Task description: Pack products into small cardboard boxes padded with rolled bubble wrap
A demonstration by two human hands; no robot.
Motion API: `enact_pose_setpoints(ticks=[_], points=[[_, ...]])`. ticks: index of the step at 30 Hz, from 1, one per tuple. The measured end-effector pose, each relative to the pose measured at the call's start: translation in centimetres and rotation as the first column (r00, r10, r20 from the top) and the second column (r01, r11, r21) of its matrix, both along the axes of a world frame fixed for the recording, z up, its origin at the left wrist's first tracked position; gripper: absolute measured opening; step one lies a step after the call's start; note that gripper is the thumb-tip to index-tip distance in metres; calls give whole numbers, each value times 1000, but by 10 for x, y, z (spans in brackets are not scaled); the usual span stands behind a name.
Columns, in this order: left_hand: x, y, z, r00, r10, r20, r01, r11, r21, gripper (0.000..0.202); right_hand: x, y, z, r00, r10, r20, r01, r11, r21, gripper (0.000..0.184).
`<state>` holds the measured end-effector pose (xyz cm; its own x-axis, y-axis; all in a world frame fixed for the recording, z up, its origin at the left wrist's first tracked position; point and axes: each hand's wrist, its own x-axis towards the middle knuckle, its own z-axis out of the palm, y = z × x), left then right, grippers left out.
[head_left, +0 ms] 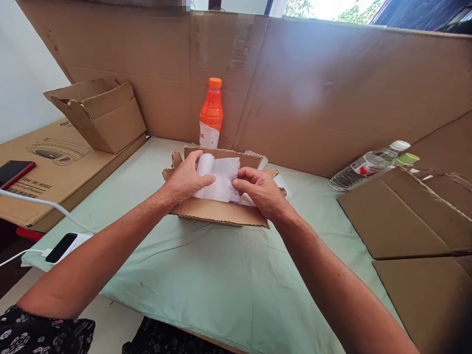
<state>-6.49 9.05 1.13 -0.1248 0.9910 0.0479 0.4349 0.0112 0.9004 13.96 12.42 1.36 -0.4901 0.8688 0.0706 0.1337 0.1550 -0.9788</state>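
Observation:
In the head view an open cardboard box [217, 211] stands on the cloth-covered table, with its flaps folded out. A piece of clear bubble wrap [224, 172], rolled at its left end, lies in the box opening. My left hand [190, 178] curls around the rolled end, thumb toward the middle. My right hand [260, 189] pinches the right edge of the sheet between thumb and forefinger. More clear plastic shows at the box's right side. What lies under the wrap is mostly hidden.
Behind the box stands an orange bottle [211, 115] against a cardboard screen [313, 98]. Open boxes [114, 115] [398, 216] stand left and right. A clear bottle [368, 164] leans at right. A cabled white device [66, 247] and a phone [15, 172] are at left.

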Motion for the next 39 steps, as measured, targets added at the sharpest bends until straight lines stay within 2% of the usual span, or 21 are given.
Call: enact_pose_setpoints(ticks=[2,4,7,9,12,15,19,23,26,29,31,33,35,39], points=[[-5,0,-5,995,43,-87,-38,998,57,71,8,2,1,992,-101,80,93,990,107,15],[-10,-3,-8,985,76,-158,-58,991,117,70,17,5,2,952,-216,216,159,955,251,13],[-12,-9,-7,964,116,-240,-83,986,144,70,29,11,5,838,-371,399,174,877,449,12],[-10,-12,-3,950,119,-289,-82,987,135,61,31,12,8,790,-410,456,154,852,500,14],[-4,-12,3,910,111,-398,-53,987,154,43,28,10,11,770,-385,508,109,865,491,17],[-1,-10,5,818,98,-566,-32,991,127,52,24,6,11,736,-370,567,52,866,496,21],[-4,-7,3,713,14,-701,-12,1000,9,51,24,3,9,588,-475,655,10,813,581,27],[-7,-6,2,667,-2,-745,-10,1000,-12,51,22,1,10,451,-463,763,-92,826,556,25],[-7,-7,3,638,23,-769,-4,1000,26,44,18,-1,13,368,-460,808,-167,822,544,21],[-6,-9,5,622,87,-778,20,992,128,39,15,-4,16,300,-465,833,-203,822,532,21],[-6,-9,7,616,108,-780,52,983,177,36,14,-6,17,281,-457,844,-211,828,519,23],[-5,-8,9,618,76,-783,98,980,172,31,14,-7,17,285,-442,851,-210,837,505,23],[-3,-5,11,606,-11,-795,137,986,91,29,14,-8,16,300,-431,851,-200,844,498,23],[2,3,10,522,-140,-841,135,988,-81,47,12,-6,14,303,-439,846,-190,842,505,21]])
